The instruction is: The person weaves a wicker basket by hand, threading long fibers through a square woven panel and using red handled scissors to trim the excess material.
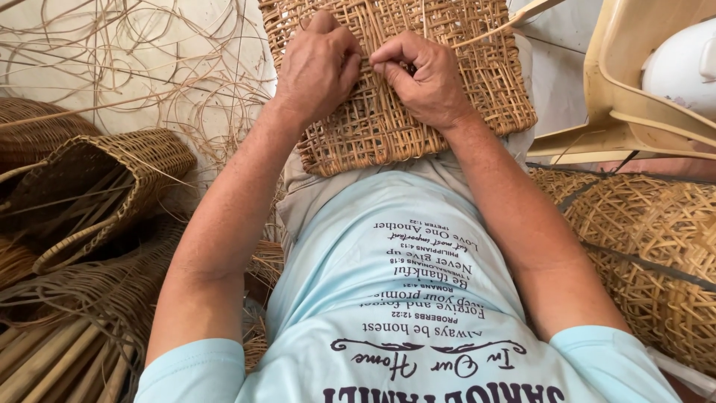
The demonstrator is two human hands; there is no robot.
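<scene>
A person in a pale blue shirt [403, 298] is sitting and looking down at their own lap, the shirt filling most of the lower view and running off the bottom edge. A flat woven mat [418, 82] of tan cane is lying across the lap, its far edge cut off by the top of the view. To the right, a large open-weave basket [649, 246] is sitting just beside the person's arm, partly out of view. To the left, a darker woven basket [97, 186] is leaning on its side among other wickerwork that is hard to tell apart. Loose cane strips [134, 67] are curling over the pale floor behind it. At the upper right, a cream plastic chair [626, 89] is showing only in part.

The left hand [317, 67] is resting flat on the mat, fingers curled down onto the weave. The right hand [421, 78] is lying close beside it, its thumb and fingertips pinching together at a spot on the mat; what is being pinched is too small to make out.
</scene>
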